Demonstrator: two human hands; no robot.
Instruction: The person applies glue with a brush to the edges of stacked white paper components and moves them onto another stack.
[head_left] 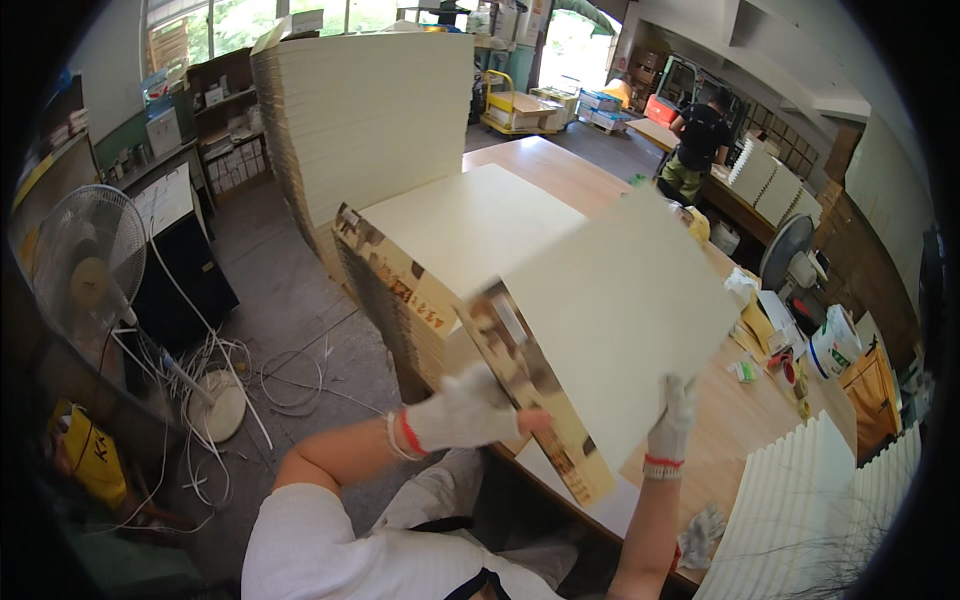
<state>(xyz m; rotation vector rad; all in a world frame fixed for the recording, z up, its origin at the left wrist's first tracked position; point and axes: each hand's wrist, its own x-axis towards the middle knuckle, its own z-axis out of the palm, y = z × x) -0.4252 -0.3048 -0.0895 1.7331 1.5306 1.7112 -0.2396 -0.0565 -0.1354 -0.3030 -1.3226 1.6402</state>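
Note:
Both hands wear white knit gloves with red cuffs. My left hand (462,408) grips the printed left edge of a large cream board (620,310), and my right hand (673,420) holds its lower right edge. The board is tilted and lifted above the wooden table (560,170). Just behind it sits a stack of similar cream boards (470,225) with printed edges.
A tall pile of cream boards (360,110) stands at the back left. A floor fan (85,270) and loose cables lie on the left floor. Fanned white sheets (800,510) lie at right, next to small containers and a spare glove (705,530). Another person (700,140) works far back.

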